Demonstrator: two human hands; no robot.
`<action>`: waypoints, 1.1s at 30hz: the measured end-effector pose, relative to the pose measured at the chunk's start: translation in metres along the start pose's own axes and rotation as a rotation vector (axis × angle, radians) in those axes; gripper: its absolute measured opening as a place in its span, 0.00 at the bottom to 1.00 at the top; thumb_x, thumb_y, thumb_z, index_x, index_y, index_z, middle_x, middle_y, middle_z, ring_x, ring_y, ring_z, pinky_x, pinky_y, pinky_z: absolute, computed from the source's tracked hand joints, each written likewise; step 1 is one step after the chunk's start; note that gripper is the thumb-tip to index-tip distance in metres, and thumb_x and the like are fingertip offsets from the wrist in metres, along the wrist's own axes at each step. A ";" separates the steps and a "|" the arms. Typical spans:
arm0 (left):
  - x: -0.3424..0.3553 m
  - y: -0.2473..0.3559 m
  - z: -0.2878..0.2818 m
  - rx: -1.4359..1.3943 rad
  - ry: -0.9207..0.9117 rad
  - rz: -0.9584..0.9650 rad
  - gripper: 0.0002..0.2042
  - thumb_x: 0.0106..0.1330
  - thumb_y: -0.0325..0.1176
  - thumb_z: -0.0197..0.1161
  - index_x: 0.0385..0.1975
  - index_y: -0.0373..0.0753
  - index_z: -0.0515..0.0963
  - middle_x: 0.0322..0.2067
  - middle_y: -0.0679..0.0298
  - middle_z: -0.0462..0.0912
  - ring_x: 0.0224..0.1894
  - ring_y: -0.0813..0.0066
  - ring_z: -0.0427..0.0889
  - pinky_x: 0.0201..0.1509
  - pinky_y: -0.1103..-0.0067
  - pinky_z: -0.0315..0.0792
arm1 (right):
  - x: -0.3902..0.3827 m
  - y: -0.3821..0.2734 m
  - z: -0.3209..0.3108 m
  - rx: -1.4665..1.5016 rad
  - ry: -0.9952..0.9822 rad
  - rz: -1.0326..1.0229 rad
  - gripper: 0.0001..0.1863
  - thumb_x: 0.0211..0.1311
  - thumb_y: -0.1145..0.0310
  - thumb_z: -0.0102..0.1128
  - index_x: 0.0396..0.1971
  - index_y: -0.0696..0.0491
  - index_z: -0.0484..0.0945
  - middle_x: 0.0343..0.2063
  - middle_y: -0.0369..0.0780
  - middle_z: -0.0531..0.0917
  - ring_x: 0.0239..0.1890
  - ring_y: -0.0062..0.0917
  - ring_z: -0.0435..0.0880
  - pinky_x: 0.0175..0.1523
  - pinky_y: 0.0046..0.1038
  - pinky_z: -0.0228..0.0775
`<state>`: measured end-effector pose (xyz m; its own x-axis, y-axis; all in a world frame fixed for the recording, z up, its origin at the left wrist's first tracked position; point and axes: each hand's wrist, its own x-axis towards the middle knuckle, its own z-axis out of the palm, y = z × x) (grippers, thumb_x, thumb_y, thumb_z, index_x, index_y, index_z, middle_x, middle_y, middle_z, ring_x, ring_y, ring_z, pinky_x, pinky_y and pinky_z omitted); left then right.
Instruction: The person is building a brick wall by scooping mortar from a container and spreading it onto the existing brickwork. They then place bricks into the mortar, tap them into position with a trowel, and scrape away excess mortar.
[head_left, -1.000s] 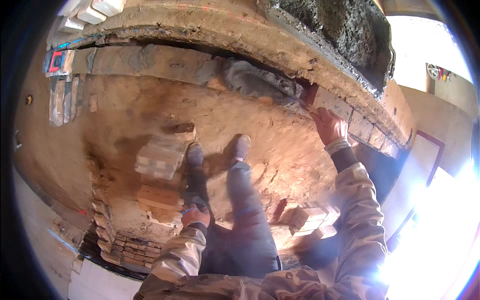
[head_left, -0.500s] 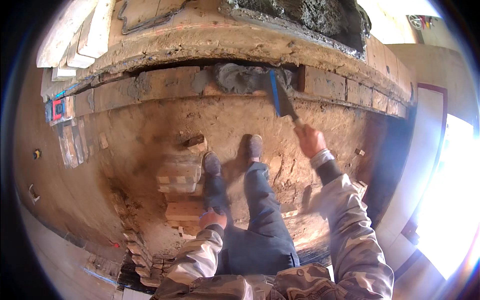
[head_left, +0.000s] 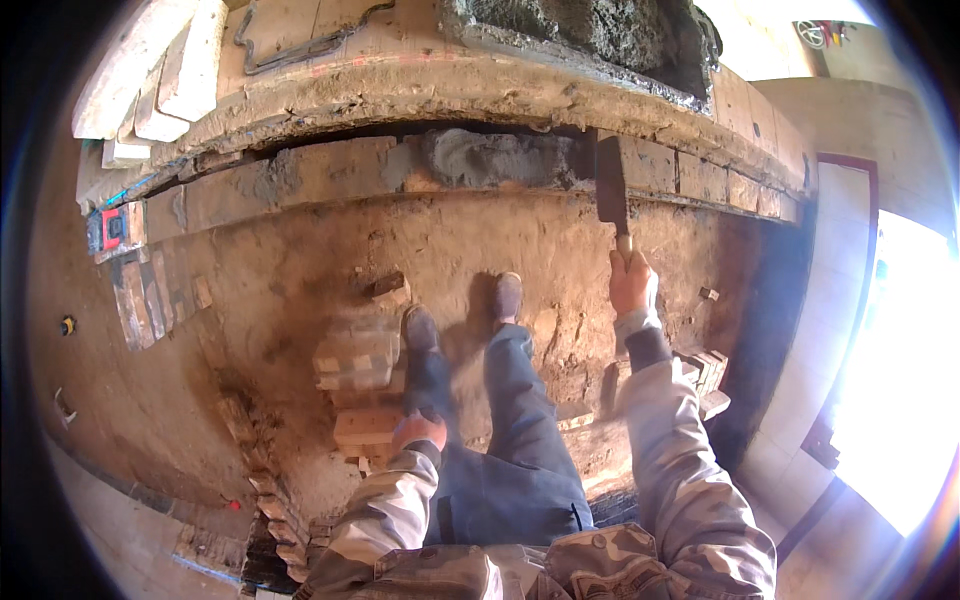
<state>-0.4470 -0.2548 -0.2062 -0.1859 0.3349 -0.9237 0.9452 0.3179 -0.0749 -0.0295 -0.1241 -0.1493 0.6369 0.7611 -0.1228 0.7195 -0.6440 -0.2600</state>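
My right hand is closed round the handle of a brick trowel. Its flat blade points away from me, and its tip overlaps the bricks just right of a patch of wet grey mortar. That mortar lies spread on the low brick course running across the view. The blade hides part of the bricks there; whether it touches them I cannot tell. My left hand is down by my left thigh with its fingers curled. Anything inside that hand is hidden.
A dark trough of mortar stands on the ledge beyond the course. White-edged bricks are stacked at far left, near a bent metal rod. A red-and-black tool sits at the course's left end. Brick piles flank my feet.
My right hand has moved the trowel rightward off the mortar, and the blade has turned. The mortar's right part looks flatter. My left hand stays by my thigh.
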 end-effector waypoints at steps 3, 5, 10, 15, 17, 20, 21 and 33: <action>-0.003 0.001 -0.006 0.042 -0.024 -0.016 0.26 0.62 0.52 0.58 0.51 0.37 0.78 0.50 0.46 0.82 0.54 0.47 0.80 0.59 0.59 0.74 | -0.039 -0.024 -0.007 0.265 0.047 0.198 0.19 0.69 0.57 0.60 0.26 0.58 0.75 0.18 0.49 0.80 0.21 0.38 0.81 0.27 0.36 0.68; -0.003 0.002 0.000 0.073 0.015 0.034 0.26 0.62 0.52 0.59 0.51 0.37 0.78 0.50 0.45 0.81 0.54 0.46 0.80 0.59 0.59 0.74 | -0.067 -0.017 0.014 0.701 -0.002 0.335 0.22 0.72 0.54 0.55 0.24 0.56 0.74 0.14 0.35 0.74 0.17 0.19 0.73 0.23 0.29 0.63; -0.004 -0.006 0.017 0.092 0.046 0.029 0.27 0.62 0.53 0.58 0.53 0.37 0.77 0.51 0.45 0.81 0.55 0.46 0.79 0.60 0.59 0.73 | -0.123 -0.003 0.119 1.160 -0.163 0.878 0.28 0.71 0.42 0.52 0.20 0.49 0.71 0.11 0.30 0.67 0.11 0.16 0.63 0.18 0.23 0.53; -0.014 -0.004 0.012 0.136 0.034 0.025 0.28 0.61 0.54 0.59 0.54 0.38 0.76 0.47 0.45 0.82 0.52 0.46 0.80 0.56 0.58 0.75 | -0.098 0.023 0.205 1.173 -0.157 0.725 0.32 0.68 0.34 0.49 0.16 0.46 0.65 0.08 0.31 0.63 0.08 0.19 0.62 0.13 0.26 0.48; -0.014 -0.004 0.015 0.181 0.021 0.058 0.29 0.62 0.54 0.59 0.55 0.38 0.76 0.45 0.44 0.83 0.51 0.45 0.81 0.53 0.57 0.76 | -0.068 0.050 0.234 1.299 -0.111 0.662 0.28 0.73 0.44 0.49 0.23 0.53 0.73 0.14 0.31 0.70 0.14 0.15 0.64 0.18 0.24 0.52; -0.012 0.001 0.018 0.187 -0.005 0.090 0.30 0.62 0.55 0.59 0.57 0.38 0.75 0.47 0.42 0.81 0.50 0.44 0.80 0.49 0.56 0.77 | -0.009 0.059 0.257 1.218 -0.075 0.409 0.30 0.73 0.43 0.49 0.18 0.53 0.71 0.11 0.32 0.69 0.13 0.15 0.65 0.18 0.23 0.53; -0.013 0.004 0.018 0.173 -0.035 0.034 0.30 0.61 0.54 0.60 0.56 0.38 0.75 0.47 0.43 0.81 0.48 0.44 0.81 0.48 0.55 0.77 | 0.002 0.049 0.268 1.231 -0.078 0.366 0.30 0.73 0.43 0.49 0.18 0.52 0.71 0.11 0.32 0.69 0.13 0.15 0.66 0.17 0.23 0.53; -0.021 0.016 0.034 0.246 0.121 0.094 0.28 0.61 0.54 0.63 0.54 0.38 0.77 0.48 0.46 0.79 0.49 0.45 0.80 0.50 0.57 0.76 | -0.043 -0.040 0.329 0.952 -0.313 -0.010 0.28 0.66 0.45 0.61 0.22 0.59 0.78 0.15 0.48 0.79 0.16 0.33 0.76 0.25 0.36 0.67</action>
<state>-0.4188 -0.2873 -0.2012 -0.1112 0.4607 -0.8806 0.9937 0.0611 -0.0935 -0.1768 -0.1054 -0.4483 0.4321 0.8404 -0.3273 0.1159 -0.4116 -0.9040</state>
